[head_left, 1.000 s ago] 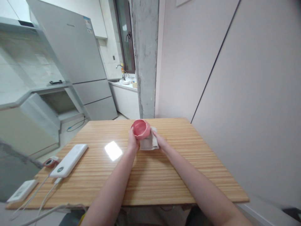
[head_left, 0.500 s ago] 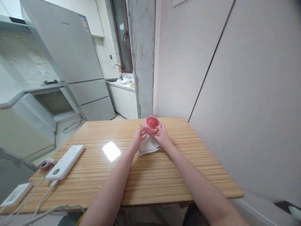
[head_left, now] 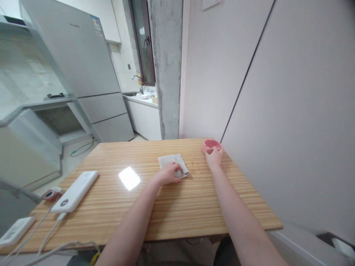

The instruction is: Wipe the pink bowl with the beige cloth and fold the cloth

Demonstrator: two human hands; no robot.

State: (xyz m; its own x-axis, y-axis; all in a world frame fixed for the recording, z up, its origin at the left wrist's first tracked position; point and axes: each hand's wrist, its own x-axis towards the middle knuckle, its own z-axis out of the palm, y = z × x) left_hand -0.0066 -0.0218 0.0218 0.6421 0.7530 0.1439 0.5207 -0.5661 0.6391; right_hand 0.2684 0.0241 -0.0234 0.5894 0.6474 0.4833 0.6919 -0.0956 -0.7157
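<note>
Pink bowl [head_left: 212,145] stands upright at the far right of the wooden table [head_left: 177,207], close by the wall, and my right hand [head_left: 214,158] is wrapped around its near side, fingers closed on it. My left hand [head_left: 168,173] lies flat with fingers spread on the folded beige cloth [head_left: 172,162] near the table's middle, pressing rather than pinching. I judge the bowl is being set aside; next, the right fingers should loosen without tipping it.

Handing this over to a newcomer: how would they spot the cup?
On the striped wooden table, look to the far right corner by the wall. There the right hand holds a small pink round cup, the only pink thing there; the folded beige cloth is flat.
</note>
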